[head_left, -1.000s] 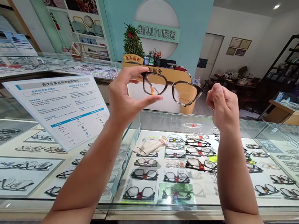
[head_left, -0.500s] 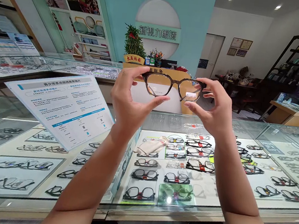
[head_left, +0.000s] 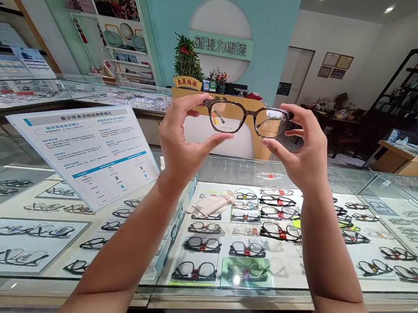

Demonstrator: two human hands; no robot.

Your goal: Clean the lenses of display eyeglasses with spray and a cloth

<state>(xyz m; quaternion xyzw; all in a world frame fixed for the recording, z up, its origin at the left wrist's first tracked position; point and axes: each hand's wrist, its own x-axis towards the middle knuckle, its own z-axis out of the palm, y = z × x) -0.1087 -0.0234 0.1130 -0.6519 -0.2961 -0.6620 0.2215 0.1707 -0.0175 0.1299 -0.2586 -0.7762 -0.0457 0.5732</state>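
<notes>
A pair of eyeglasses with a dark frame and clear lenses is held up in front of me, above the glass display case. My left hand grips its left end, thumb below and fingers above. At the other end, my right hand pinches the frame in the same way. Pale lettering shows on the right lens. Below the raised glasses, a cream cloth pouch lies on the counter glass. Rows of other eyeglasses sit inside the case.
A printed sheet stands tilted on the counter at left. The glass display case's front edge runs across in front of me. Further back are a reception desk, a potted plant and a wooden-sided showcase.
The eyeglasses have shifted slightly right and turned a little, so the lens lettering now shows. Both hands moved slightly right with them, keeping their hold.
</notes>
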